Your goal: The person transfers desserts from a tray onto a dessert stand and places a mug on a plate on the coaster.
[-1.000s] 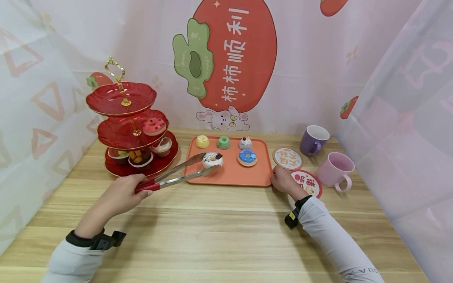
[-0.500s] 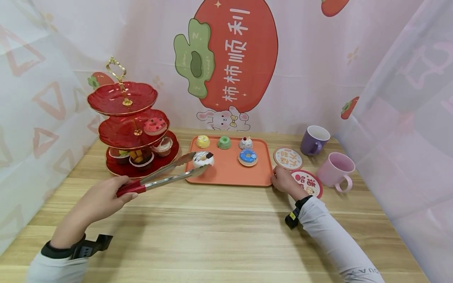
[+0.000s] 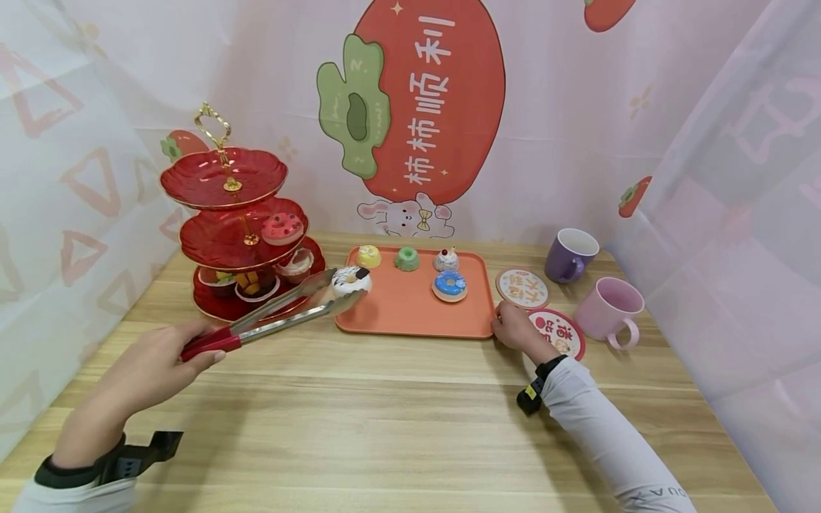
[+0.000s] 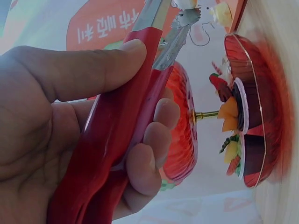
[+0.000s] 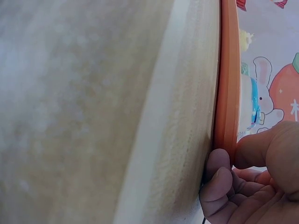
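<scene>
My left hand (image 3: 150, 367) grips the red handles of metal tongs (image 4: 117, 116), thumb on one side and fingers curled round the other. Between the tong tips is a white donut (image 3: 350, 283) with dark drizzle, held over the left edge of the orange tray (image 3: 410, 320). My right hand (image 3: 511, 324) pinches the tray's front right corner between thumb and fingers, as the right wrist view shows. On the tray sit a blue donut (image 3: 450, 286) and, along the back, a yellow cake (image 3: 368, 256), a green ring cake (image 3: 407, 258) and a white cake with a cherry (image 3: 446, 259).
Left of the tray rises a red three-tier stand (image 3: 224, 178), with a pink donut (image 3: 282, 228) on the middle tier and several cupcakes (image 3: 256, 283) at the bottom. To the right are two round coasters (image 3: 522, 288), a purple mug (image 3: 569, 254) and a pink mug (image 3: 608, 308).
My left hand has drawn the tongs and white donut leftward, from over the tray's left part to its left edge near the stand. The right hand stays at the tray corner.
</scene>
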`<state>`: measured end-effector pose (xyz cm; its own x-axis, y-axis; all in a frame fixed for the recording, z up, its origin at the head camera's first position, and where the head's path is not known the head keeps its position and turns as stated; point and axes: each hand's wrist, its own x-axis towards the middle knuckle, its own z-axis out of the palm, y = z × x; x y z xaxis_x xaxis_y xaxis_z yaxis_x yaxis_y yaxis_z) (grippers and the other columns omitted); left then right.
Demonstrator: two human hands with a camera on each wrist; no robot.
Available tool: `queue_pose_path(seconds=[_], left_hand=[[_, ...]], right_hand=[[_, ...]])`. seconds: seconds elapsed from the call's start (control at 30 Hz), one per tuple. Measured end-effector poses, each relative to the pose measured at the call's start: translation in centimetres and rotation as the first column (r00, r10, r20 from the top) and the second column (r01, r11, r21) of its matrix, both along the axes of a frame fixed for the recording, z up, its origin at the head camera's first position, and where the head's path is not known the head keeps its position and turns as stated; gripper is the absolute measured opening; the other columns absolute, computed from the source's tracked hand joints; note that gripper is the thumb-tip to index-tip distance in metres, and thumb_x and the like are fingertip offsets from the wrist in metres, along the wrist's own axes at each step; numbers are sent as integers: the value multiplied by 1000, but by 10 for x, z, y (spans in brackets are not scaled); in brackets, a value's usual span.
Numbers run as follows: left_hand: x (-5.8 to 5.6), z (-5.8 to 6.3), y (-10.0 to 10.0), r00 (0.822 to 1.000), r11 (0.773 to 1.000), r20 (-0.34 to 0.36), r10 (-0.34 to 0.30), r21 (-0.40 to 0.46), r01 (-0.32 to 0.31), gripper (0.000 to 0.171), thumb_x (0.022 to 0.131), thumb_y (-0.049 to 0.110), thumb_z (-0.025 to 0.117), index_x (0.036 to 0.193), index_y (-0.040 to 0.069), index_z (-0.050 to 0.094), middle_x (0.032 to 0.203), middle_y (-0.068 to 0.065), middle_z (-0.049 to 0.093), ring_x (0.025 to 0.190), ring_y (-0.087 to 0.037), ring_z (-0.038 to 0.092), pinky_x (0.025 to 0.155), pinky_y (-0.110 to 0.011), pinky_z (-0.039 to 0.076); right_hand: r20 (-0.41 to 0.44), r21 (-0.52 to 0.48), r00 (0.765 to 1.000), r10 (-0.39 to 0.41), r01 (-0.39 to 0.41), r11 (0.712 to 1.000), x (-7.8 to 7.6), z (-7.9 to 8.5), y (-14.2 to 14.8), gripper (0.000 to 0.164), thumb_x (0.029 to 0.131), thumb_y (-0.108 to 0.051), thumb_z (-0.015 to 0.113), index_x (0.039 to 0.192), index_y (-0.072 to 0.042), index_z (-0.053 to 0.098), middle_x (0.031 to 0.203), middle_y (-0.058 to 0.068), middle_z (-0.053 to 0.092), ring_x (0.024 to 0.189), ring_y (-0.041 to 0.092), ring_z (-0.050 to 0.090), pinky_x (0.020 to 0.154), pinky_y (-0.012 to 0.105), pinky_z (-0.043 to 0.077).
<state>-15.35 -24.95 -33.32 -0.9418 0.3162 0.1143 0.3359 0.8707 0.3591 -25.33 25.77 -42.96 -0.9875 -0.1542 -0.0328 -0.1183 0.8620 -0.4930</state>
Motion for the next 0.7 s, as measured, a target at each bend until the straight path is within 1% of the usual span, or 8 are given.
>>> queue_pose_path(seconds=[0.17, 0.3, 0.47, 0.6, 0.7], left_hand=[[5, 4, -6, 1000, 1000, -27, 14, -7, -14, 16, 81, 15, 72, 91, 7, 62, 63, 4, 46, 55, -15, 40, 50, -31, 29], [9, 7, -12, 998, 999, -51, 30, -32, -32, 14, 81, 17, 72, 86, 9, 62, 60, 5, 43, 54, -14, 38, 49, -30, 27], [13, 9, -19, 995, 998, -91, 45, -39, -48, 13, 82, 19, 72, 83, 12, 61, 61, 5, 44, 56, -13, 39, 49, -29, 28], [14, 11, -23, 994, 997, -89, 63, -32, -66, 14, 83, 21, 71, 84, 11, 61, 64, 4, 48, 57, -14, 41, 49, -29, 29], [16, 10, -27, 993, 997, -90, 72, -19, -74, 16, 83, 22, 71, 87, 9, 62, 67, 3, 50, 59, -15, 42, 49, -29, 30]], right_hand=[[5, -3, 1000, 0, 0, 1000, 0, -1, 0, 9, 89, 0, 48, 80, 0, 47, 65, 6, 42, 54, 19, 42, 52, 30, 33], [17, -6, 1000, -4, 4, 1000, 0, -1, 0, 9, 89, -1, 48, 81, 0, 47, 65, 6, 42, 55, 19, 43, 52, 30, 33], [32, -14, 999, -4, 4, 1000, 0, -1, 0, 10, 90, -1, 48, 80, 0, 46, 65, 6, 41, 53, 18, 41, 51, 30, 33], [26, -12, 1000, -1, 1, 1000, -1, -1, 0, 12, 90, -1, 48, 79, -1, 45, 64, 6, 40, 52, 18, 41, 50, 30, 32], [29, -10, 1000, -4, 4, 1000, -1, -1, 1, 9, 90, -1, 48, 81, 1, 46, 65, 7, 42, 54, 19, 42, 51, 30, 33]])
